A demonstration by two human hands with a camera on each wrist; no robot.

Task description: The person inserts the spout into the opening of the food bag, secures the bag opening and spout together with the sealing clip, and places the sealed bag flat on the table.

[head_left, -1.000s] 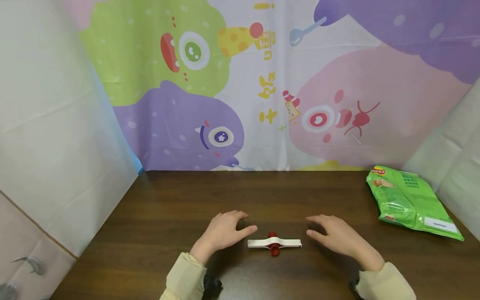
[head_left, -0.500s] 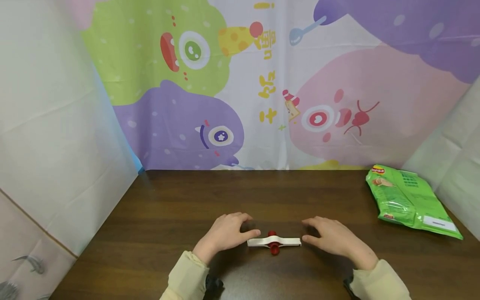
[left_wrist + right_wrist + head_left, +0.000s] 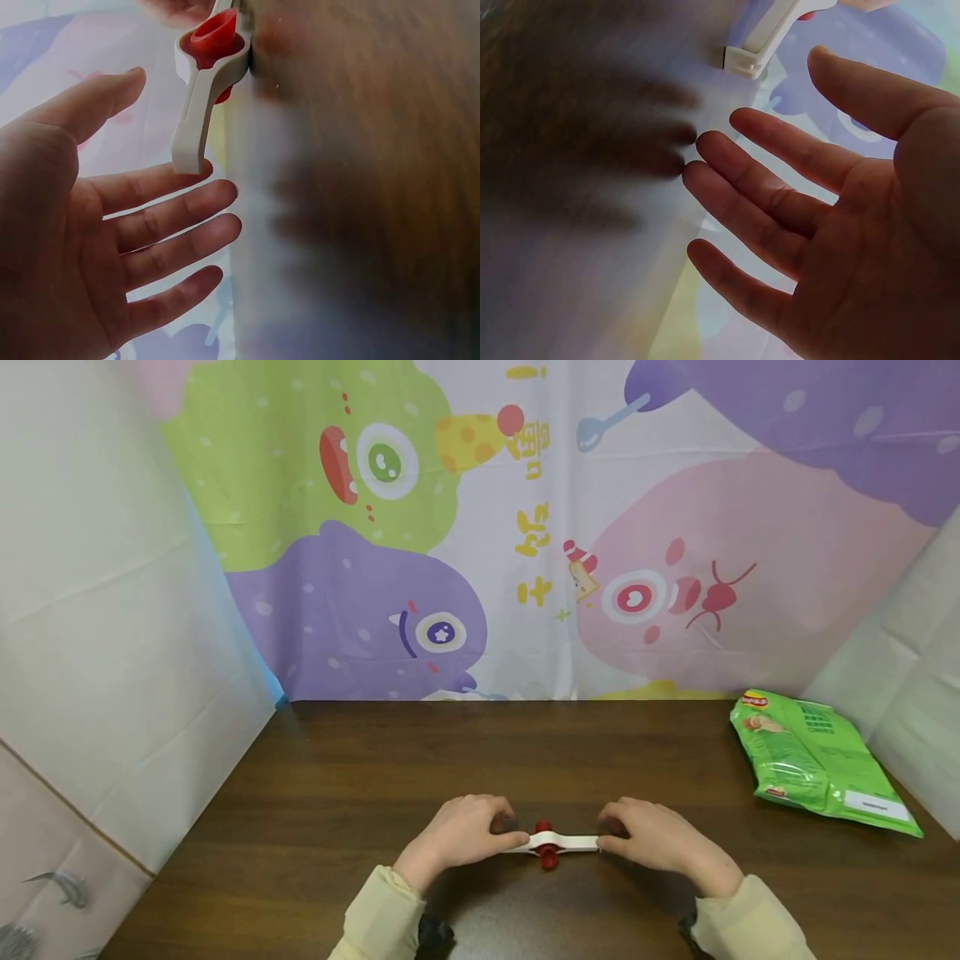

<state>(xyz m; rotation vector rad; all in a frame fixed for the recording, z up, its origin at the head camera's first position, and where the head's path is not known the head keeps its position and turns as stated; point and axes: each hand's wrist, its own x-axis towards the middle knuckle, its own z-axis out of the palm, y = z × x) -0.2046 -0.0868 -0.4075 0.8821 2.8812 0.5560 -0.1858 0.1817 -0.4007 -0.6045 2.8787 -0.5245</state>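
Both hands reach in from the near side, neither gripping anything. The left hand (image 3: 459, 835) has its fingers spread and lightly bent, with the thumb standing off from them; the right hand (image 3: 652, 839) mirrors it, palm inward, its thumb likewise apart from its fingers.

Between them lies a slim white tool (image 3: 577, 843), stretched crosswise on the brown table (image 3: 330, 802) so that one end faces each hand. That placing seems to suit two hands at once, since each thumb and index finger stands around an end rather than over the middle. A red hollow piece (image 3: 548, 859) sits in the rounded widening at the tool's centre, midway between the hands; the white ring around it appears to be what keeps it in place.

In the left wrist view, the tool's near end overlaps the left index fingertip, though whether they touch is hard to tell from this angle. In the right wrist view, the other end is near the right index fingertip and thumb but apart from both.

A green snack bag (image 3: 825, 768) lies beyond the right hand and farther to its right, well apart from the tool. Past both hands, a printed cloth (image 3: 525, 652) hangs behind the table.
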